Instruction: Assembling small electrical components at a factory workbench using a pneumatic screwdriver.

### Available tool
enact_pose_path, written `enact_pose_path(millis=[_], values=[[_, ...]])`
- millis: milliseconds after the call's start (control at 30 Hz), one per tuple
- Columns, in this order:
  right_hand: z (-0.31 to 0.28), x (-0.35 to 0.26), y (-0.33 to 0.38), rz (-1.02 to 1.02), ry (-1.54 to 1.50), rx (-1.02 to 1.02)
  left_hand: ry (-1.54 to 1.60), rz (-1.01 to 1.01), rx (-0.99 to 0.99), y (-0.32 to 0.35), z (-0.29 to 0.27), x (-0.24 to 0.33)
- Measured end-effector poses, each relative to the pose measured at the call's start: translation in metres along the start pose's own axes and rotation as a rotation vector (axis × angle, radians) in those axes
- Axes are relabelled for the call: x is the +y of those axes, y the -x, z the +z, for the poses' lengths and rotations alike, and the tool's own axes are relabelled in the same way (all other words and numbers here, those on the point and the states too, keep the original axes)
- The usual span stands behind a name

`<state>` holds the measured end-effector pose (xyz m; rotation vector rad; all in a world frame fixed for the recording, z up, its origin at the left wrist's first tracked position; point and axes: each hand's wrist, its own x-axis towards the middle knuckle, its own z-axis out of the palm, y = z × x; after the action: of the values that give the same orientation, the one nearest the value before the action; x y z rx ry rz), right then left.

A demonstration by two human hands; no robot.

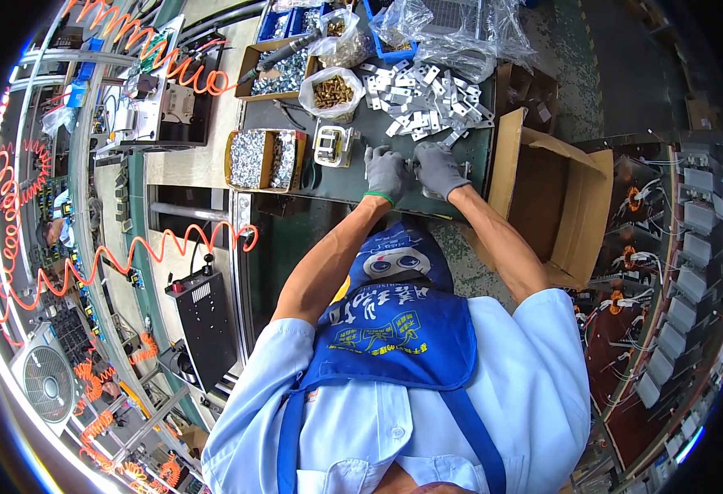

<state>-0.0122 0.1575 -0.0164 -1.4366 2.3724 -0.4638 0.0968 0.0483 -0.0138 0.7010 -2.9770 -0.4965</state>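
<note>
Side by side over the green bench top, my left hand (387, 174) and my right hand (441, 170) wear grey gloves with their fingers curled in. A small metallic bit shows in the narrow gap between them, but the gloves cover what each hand grips. Beneath the right hand a pale metal piece (433, 194) peeks out. Left of my left hand stands a squarish white-and-metal component (334, 146). Beyond my right hand lies a loose pile of flat silver brackets (431, 103) with holes.
An open cardboard box (552, 198) stands right of the bench. At the left are a divided carton of small metal fasteners (264, 160) and a bag of brass-coloured screws (332, 93). A black-handled power driver (289, 53) lies across another carton. Orange coiled hoses (139, 255) hang further left.
</note>
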Motion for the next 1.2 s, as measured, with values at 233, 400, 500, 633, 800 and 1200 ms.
enact_pose_path(millis=[233, 400, 500, 633, 800, 1200], values=[[-0.005, -0.002, 0.001, -0.008, -0.004, -0.089, 0.001, -0.017, 0.002, 0.003, 0.001, 0.001], [-0.006, -0.009, 0.001, 0.053, 0.005, 0.048, -0.001, -0.044, -0.004, 0.002, 0.001, -0.003], [-0.007, -0.008, 0.004, 0.047, -0.034, 0.017, 0.024, -0.054, 0.010, 0.003, -0.003, -0.008], [-0.005, -0.003, 0.007, 0.003, -0.085, 0.049, 0.186, -0.101, 0.071, 0.002, -0.010, -0.013], [-0.011, 0.003, 0.015, -0.018, -0.158, 0.118, 0.410, -0.183, 0.079, 0.004, -0.021, -0.016], [-0.093, -0.040, 0.034, 0.009, -0.674, 0.110, 1.250, -0.267, 0.130, -0.004, -0.047, -0.005]])
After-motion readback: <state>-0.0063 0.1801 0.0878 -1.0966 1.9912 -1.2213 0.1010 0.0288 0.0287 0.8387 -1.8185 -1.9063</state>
